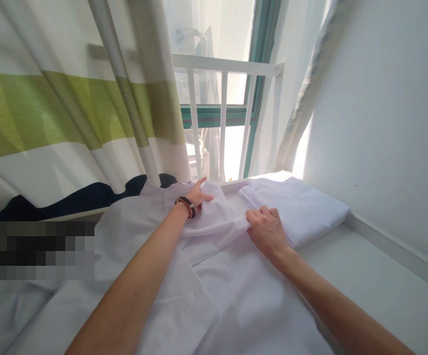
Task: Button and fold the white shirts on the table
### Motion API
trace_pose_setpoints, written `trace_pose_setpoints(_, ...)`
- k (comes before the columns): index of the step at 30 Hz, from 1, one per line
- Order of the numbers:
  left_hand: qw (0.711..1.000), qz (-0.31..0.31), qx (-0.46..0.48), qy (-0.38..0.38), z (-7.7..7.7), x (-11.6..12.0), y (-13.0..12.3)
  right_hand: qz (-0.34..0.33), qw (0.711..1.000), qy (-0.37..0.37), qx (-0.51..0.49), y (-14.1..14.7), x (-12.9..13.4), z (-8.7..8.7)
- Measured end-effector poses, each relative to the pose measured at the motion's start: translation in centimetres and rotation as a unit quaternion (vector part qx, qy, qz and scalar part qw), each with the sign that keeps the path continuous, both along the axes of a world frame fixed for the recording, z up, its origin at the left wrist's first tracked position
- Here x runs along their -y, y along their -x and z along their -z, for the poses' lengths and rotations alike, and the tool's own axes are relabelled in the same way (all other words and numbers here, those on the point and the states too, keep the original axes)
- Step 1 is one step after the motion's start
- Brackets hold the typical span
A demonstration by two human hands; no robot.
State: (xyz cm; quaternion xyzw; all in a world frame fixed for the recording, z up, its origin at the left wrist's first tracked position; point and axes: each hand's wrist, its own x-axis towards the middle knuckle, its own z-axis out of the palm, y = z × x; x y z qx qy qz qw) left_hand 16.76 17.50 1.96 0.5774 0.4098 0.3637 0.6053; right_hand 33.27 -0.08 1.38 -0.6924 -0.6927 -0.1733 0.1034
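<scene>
A large white coat (199, 296) with seams and a flap-like edge lies spread out in front of me, its cloth loosely wrinkled. Near its far end, my left hand (197, 196) rests on the fabric with thumb and forefinger apart; dark beaded bracelets circle that wrist. My right hand (267, 227) has its fingers curled over the coat's right part and pinches the cloth, drawing a ridge between both hands. Just beyond my right hand is a folded white cloth (302, 204), stacked in layers.
A white bed-like frame holds the pale board (376, 281) beneath. White rails (224, 123) stand at the far end before a green-framed window (255, 98). A white-and-green curtain (88, 108) hangs at left, with dark cloth (88, 198) under it. A wall (383, 108) rises at right.
</scene>
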Motion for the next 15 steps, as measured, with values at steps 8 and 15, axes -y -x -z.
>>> trace_pose_setpoints(8, 0.988, -0.023, -0.094, -0.120, 1.6, 0.0, -0.4, -0.034, 0.999, 0.031, 0.025, -2.0, 0.5, 1.4)
trace_pose_setpoints(15, 0.912, -0.043, -0.316, -0.259, 0.0, 1.0, -0.2, -0.003, 0.998, 0.054, 0.017, -0.8, 1.3, 0.1)
